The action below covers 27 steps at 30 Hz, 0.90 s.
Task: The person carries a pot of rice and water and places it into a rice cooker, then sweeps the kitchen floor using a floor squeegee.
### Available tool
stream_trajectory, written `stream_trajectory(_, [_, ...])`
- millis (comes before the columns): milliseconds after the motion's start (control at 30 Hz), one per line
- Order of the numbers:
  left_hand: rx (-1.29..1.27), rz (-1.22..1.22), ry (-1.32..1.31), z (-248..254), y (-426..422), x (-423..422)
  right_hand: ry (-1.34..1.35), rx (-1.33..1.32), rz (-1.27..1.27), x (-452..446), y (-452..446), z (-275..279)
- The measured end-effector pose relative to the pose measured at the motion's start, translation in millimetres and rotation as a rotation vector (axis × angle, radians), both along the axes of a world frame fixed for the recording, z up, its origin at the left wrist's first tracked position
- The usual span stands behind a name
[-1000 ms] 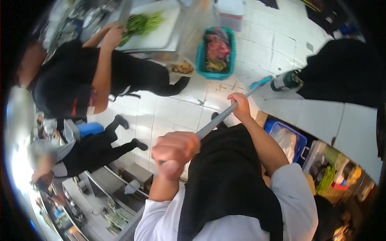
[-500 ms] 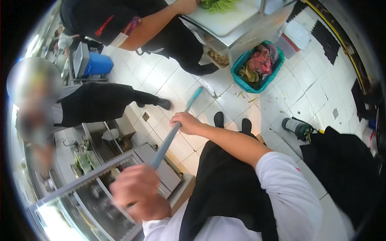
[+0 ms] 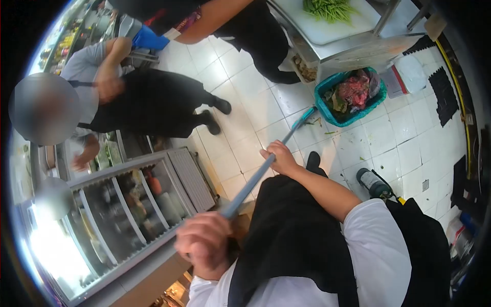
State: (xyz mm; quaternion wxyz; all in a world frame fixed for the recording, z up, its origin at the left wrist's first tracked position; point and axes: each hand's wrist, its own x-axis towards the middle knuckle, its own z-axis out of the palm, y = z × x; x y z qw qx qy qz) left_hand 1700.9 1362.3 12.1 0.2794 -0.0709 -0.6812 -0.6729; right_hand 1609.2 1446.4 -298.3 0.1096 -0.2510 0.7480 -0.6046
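My left hand [image 3: 204, 240], blurred, is closed around the upper end of a long blue-grey broom handle [image 3: 245, 189]. Farther down the shaft, my right hand [image 3: 280, 157] grips it with the fingers wrapped round. The broom's narrow teal head [image 3: 305, 116] rests on the tiled floor beside a teal-lined bin [image 3: 327, 115]; its bristles cannot be made out. Green and yellowish scraps [image 3: 318, 123] lie on the tiles near the head. The bin holds reddish and leafy waste [image 3: 353, 92].
A co-worker in a black apron [image 3: 153, 105] stands left; another person [image 3: 255, 36] is at a metal table with a white cutting board [image 3: 327, 30] and green vegetables. A glass-topped counter [image 3: 128, 204] flanks my left. A dark green canister [image 3: 372, 183] stands to my right.
The broom head has moved right across the floor, up to the bin. Both my hands stay on the handle. My view has shifted, and the co-worker at left has changed posture.
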Motion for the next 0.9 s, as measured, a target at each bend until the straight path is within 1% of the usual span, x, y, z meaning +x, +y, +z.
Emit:
stream_trajectory(67, [0.034,0.045,0.035,17.6,0.2,-1.2,0.035,-0.016,0.038,-7.8,-5.8,19.2])
stream_trajectory(133, [-0.053,-0.082,0.077,21.1,2.8,1.0,0.118,-0.039,-0.092,-15.4,-10.0,24.4])
stream_trajectory(167, [-0.075,-0.093,0.076,14.2,9.3,-3.0,0.116,-0.086,-0.121,-24.7,-8.3,21.6])
stream_trajectory(233, [-0.141,-0.18,0.12,-17.8,13.4,-16.7,0.14,-0.106,-0.215,-44.9,-5.0,-5.6])
stream_trajectory(267, [-0.197,-0.286,0.071,-35.7,16.4,-30.0,0.142,-0.106,-0.207,-53.7,3.1,-26.3])
stream_trajectory(333, [-0.301,-0.525,-0.045,-70.2,15.5,-46.9,0.17,0.066,-0.234,-67.3,24.2,-63.9])
stream_trajectory(367, [-0.286,-0.646,-0.071,-71.5,20.9,-49.9,0.173,0.068,-0.233,-60.2,28.8,-65.6])
stream_trajectory(400, [-0.289,-0.714,-0.051,-65.6,25.9,-50.1,0.175,0.051,-0.233,-48.3,34.2,-66.7])
stream_trajectory(467, [-0.201,-0.688,-0.028,-50.4,31.2,-39.9,0.14,0.042,-0.274,-16.7,44.0,-58.9])
stream_trajectory(500, [-0.2,-0.685,-0.027,-46.8,32.5,-30.1,0.138,0.069,-0.285,0.3,49.1,-52.1])
stream_trajectory(567, [0.035,-0.607,-0.051,-36.7,31.4,-9.0,0.139,0.082,-0.307,26.3,53.8,-41.0])
stream_trajectory(600, [0.028,-0.618,-0.051,-27.8,28.2,3.0,0.158,0.087,-0.281,38.6,55.9,-36.3])
stream_trajectory(667, [0.124,-0.455,-0.069,-5.6,20.7,21.5,0.191,0.1,-0.287,49.3,59.1,-19.7])
stream_trajectory(733, [0.132,-0.384,0.013,16.1,13.7,38.6,0.204,0.019,-0.192,59.6,54.2,5.2])
stream_trajectory(767, [0.126,-0.359,-0.005,25.4,7.6,52.7,0.22,0.03,-0.214,66.8,52.3,16.1])
stream_trajectory(833, [0.095,-0.439,0.058,33.0,6.6,63.8,0.155,-0.011,-0.152,79.0,45.8,32.1])
stream_trajectory(867, [0.059,-0.49,0.103,35.2,4.9,69.2,0.171,-0.009,-0.171,84.0,45.4,31.8])
stream_trajectory(900, [-0.009,-0.569,0.102,34.7,4.4,70.8,0.172,-0.005,-0.105,88.4,44.5,27.2])
